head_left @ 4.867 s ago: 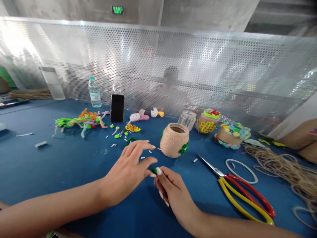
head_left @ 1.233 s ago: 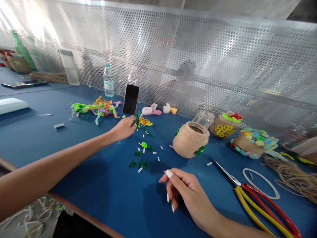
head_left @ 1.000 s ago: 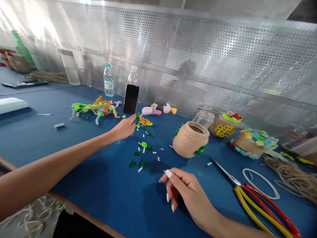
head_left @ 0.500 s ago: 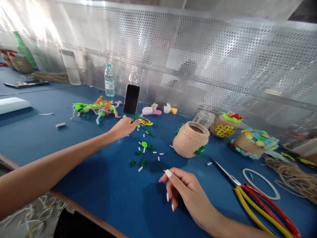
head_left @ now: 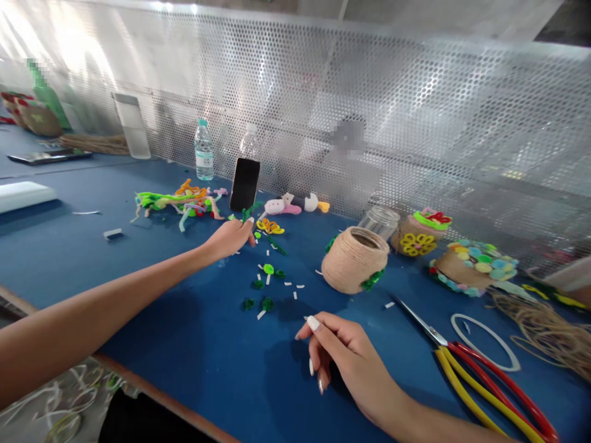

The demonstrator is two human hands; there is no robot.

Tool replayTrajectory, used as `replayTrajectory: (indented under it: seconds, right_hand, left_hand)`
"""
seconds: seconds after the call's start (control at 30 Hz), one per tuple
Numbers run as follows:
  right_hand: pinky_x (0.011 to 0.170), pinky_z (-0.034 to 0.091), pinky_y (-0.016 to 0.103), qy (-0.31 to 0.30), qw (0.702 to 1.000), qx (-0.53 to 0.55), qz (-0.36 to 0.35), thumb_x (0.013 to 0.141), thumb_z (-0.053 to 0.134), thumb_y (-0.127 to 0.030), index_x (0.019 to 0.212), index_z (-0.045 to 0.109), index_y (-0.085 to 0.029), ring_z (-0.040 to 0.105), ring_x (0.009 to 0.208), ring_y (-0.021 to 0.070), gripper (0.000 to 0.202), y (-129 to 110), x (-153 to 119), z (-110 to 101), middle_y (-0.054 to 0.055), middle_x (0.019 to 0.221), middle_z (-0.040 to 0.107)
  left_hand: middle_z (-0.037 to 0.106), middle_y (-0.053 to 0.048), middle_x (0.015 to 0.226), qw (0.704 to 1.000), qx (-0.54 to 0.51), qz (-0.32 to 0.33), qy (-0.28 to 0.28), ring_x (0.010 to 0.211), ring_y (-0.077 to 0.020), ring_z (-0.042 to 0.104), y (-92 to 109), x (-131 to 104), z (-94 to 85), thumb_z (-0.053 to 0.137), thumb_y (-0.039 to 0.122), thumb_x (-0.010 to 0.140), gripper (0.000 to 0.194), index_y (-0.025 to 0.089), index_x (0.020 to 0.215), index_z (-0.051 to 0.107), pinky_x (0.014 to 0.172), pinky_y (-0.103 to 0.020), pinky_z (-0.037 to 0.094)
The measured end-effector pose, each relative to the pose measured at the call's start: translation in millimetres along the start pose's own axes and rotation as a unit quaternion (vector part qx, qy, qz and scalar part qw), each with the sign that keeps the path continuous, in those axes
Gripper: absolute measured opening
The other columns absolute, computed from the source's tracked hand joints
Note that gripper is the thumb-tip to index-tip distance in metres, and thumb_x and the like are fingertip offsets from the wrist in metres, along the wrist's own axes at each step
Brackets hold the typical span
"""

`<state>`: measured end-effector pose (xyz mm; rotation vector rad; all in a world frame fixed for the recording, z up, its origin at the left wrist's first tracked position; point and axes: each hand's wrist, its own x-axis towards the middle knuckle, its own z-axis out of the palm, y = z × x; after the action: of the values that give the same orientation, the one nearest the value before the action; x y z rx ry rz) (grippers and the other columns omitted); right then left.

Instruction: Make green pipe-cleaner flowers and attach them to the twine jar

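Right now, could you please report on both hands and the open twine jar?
Left hand holding green strand; right hand loosely curled. Twine jar standing, uncovered. Phone just beyond left hand.

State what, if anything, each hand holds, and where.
Left hand: dark green fuzzy piece, pinched on its near side, exact spot hidden. Right hand: cannot tell.

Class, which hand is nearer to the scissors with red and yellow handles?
The right hand. It is beside the scissors, on their left in the picture; the left hand is farther off, reaching in front of the black phone.
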<state>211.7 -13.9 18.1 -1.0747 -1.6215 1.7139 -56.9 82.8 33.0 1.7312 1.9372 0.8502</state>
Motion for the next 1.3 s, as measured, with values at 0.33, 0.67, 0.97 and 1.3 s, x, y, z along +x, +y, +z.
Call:
replayTrajectory:
  seconds: [0.33,0.67,0.97,1.3]
  right_hand:
    - [0.038,0.042,0.017,-0.004,1.000,0.003,-0.001,0.087,0.051,-0.048,0.078,0.061,-0.015,0.047,0.036,0.0055,0.036,2,0,-1,-0.005,0.050,0.053]
    - [0.038,0.042,0.016,-0.004,1.000,0.005,-0.003,0.088,0.051,-0.046,0.078,0.061,-0.015,0.048,0.037,0.0057,0.034,1,0,0,-0.005,0.050,0.054]
    - [0.038,0.042,0.016,-0.008,1.000,0.003,-0.004,0.088,0.051,-0.046,0.079,0.061,-0.014,0.047,0.037,0.0054,0.035,1,0,-1,-0.005,0.050,0.054]
    - [0.039,0.043,0.017,-0.012,1.000,0.003,-0.008,0.088,0.051,-0.048,0.079,0.062,-0.015,0.047,0.038,0.0056,0.036,1,0,-2,-0.004,0.051,0.054]
  left_hand:
    - [0.059,-0.001,0.080,0.999,-0.024,0.015,0.039,0.057,-0.0105,0.054,-2,0,4.0,0.050,0.035,0.093,0.035,0.015,0.121,0.046,0.056,-0.026,0.047]
    - [0.060,0.000,0.070,0.994,-0.079,0.048,0.061,0.055,-0.0100,0.053,11,-5,2.9,0.045,0.023,0.091,0.020,0.012,0.097,0.061,0.051,-0.022,0.042]
    - [0.070,-0.006,0.102,0.989,-0.056,0.132,0.025,0.074,-0.0163,0.065,4,-3,4.3,0.048,0.016,0.078,0.040,0.016,0.116,0.059,0.069,-0.028,0.051]
    - [0.053,-0.011,0.133,0.983,0.004,0.181,-0.012,0.121,-0.0247,0.050,-3,-1,6.9,0.051,0.017,0.075,0.063,0.014,0.137,0.037,0.101,-0.038,0.038]
